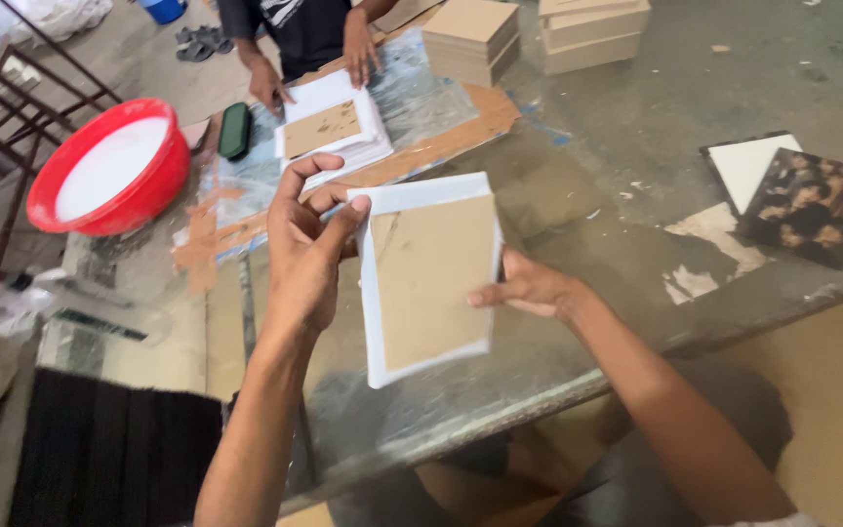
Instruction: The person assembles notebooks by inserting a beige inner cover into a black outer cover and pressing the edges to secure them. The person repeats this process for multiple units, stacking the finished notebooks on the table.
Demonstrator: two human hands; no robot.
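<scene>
Head view puts both of our hands up over the bench, sharing one flat piece. Our left hand (304, 254) has a loose grip: the thumb presses the upper left corner while the fingers curl half open behind it. Our right hand (529, 288) takes the right edge lower down, fingers laid flat along the border; we cannot see its thumb, which lies behind.

What we hold is a brown board (431, 278) lying on a white sheet that shows as a border all round it. It is lifted clear of the bench (617, 127), tilted, its brown face toward us.

We judge the step in hand to be holding the piece up to check it. Further handling calls for keeping the grip at the edges, so the white border is not creased or shifted.

Beyond it lies a stack of like pieces (329, 127), where another person rests one hand (267, 86) and the other hand (358, 49). A dark oblong case (235, 130) sits just beside that stack, and a red basin (109, 166) of white liquid stands further left. Plain brown boards (475, 39) are piled at the far edge; dark mottled sheets (812, 205) lie well apart on the right.
</scene>
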